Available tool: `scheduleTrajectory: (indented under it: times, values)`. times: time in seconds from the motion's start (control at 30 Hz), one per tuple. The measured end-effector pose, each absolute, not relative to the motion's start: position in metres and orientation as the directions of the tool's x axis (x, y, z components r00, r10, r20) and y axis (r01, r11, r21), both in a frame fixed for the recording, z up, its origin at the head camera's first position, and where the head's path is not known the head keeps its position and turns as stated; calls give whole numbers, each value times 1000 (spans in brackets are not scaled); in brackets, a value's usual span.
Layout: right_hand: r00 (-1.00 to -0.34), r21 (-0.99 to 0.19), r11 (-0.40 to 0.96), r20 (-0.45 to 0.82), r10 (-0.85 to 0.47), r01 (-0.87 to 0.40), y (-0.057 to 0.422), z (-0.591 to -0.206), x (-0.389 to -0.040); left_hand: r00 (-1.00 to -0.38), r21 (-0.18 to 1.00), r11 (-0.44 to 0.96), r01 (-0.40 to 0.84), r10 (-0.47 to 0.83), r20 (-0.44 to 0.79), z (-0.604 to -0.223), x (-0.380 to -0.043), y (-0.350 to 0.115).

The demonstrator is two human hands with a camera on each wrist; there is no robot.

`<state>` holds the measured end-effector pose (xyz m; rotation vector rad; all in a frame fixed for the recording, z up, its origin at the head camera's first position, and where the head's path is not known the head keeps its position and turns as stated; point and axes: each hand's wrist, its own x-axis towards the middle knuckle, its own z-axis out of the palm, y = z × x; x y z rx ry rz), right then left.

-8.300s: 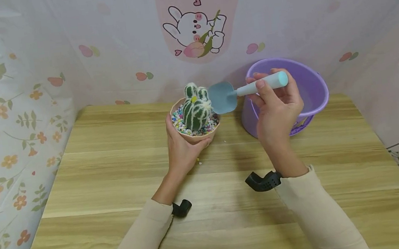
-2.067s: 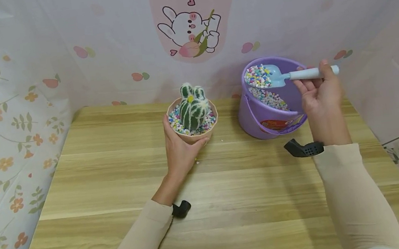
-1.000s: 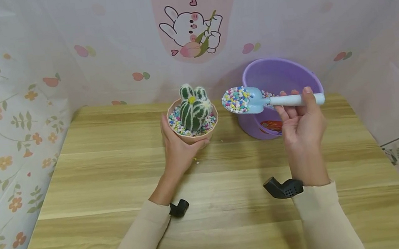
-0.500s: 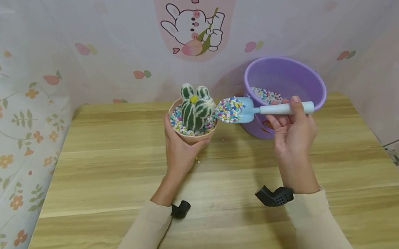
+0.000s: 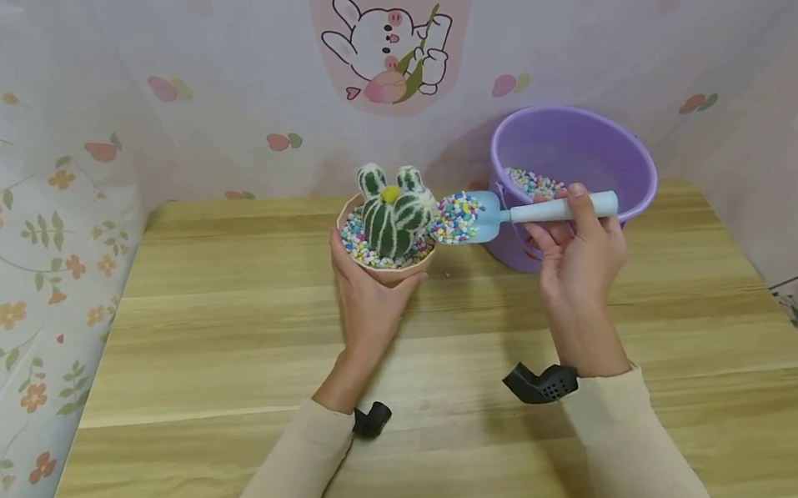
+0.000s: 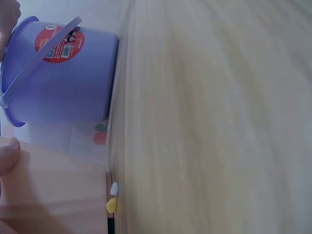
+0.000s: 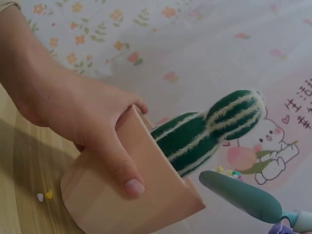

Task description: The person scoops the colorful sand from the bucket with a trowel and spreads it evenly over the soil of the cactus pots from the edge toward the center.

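My left hand [image 5: 370, 307] grips the side of a peach-coloured flowerpot [image 7: 95, 197], thumb along its outer wall. In the pot stands a green and white cactus [image 5: 390, 229] with a yellow flower, surrounded by colourful pebbles [image 5: 411, 258]. My right hand [image 5: 582, 263] holds a light blue trowel [image 5: 493, 215] by its handle, palm up. Its blade carries a heap of colourful pebbles [image 5: 457, 218] and lies roughly level, tip right at the pot's right rim and beside the cactus. In the right wrist view the blade [image 7: 241, 197] hides most of its load.
A purple bucket [image 5: 520, 246] with pebbles [image 5: 532, 182] in it stands at the back right, partly behind the trowel and right hand. A yellow pebble [image 6: 111, 205] and a white pebble [image 6: 114, 188] lie by the pot. A patterned cloth [image 5: 231, 69] hangs behind the table [image 5: 230, 347].
The trowel, seen without pebbles beside the pot at first, then loaded above the bucket, has come left to the pot's rim. The left hand keeps its grip on the flowerpot.
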<state>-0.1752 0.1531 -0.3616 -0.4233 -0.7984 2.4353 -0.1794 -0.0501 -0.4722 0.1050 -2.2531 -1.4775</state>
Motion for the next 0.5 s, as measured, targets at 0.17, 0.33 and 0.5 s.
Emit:
scheduleTrajectory:
  times: [0.17, 0.33, 0.5]
  values:
    - [-810, -643, -655, -89, 580, -398, 147, -363, -178, -892, 881, 441, 173, -309, 330, -473, -181, -49]
    - [-811, -659, -645, -91, 578, -387, 143, -364, -180, -891, 876, 452, 169, -311, 332, -474, -181, -49]
    - [-811, -662, -645, -96, 577, -381, 141, -364, -180, -892, 877, 450, 170, -308, 331, -474, -180, -49]
